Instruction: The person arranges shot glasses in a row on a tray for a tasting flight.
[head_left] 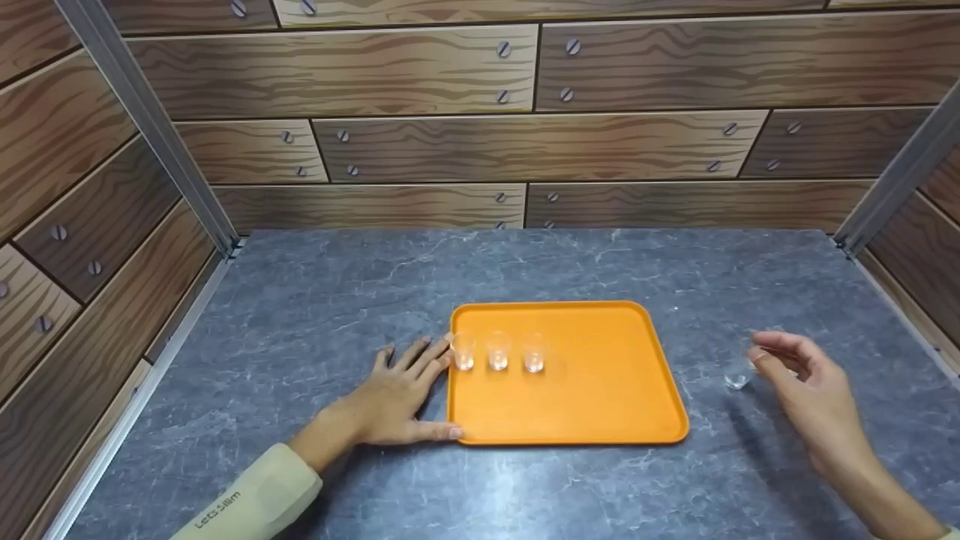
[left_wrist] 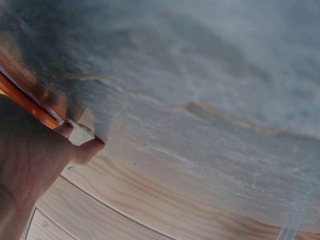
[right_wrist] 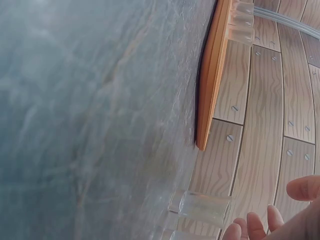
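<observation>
Clear glass (head_left: 737,381), per head view, stood on the grey table (head_left: 337,277) right of the orange tray (head_left: 600,409), just left of the R hand (head_left: 817,397), whose thumb-and-finger gap faced it; R hand was clearly the nearer one, L hand (head_left: 397,401) being well off at the tray's left side. R fingers were loosely bent w/ thumb apart, nothing visibly in hold. L hand lay w/ fingers spread by the tray's left edge, thumb at its near left corner, gripping nothing. Tray held three small glasses (head_left: 498,354), upright, in a left-to-right row in its left half; contents, if any, couldn't be told. L wrist view: blurry, L hand beside the tray's edge, no glass identifiable for sure. R wrist view: prob. same glass, upright, long axis vertical, rim close to the fingertips, wide gap btwn thumb & fingers; contact couldn't be confirmed. Second glass (right_wrist: 192,235) was nearby, mostly cut off by frame edge; tray & its row showed farther left.
</observation>
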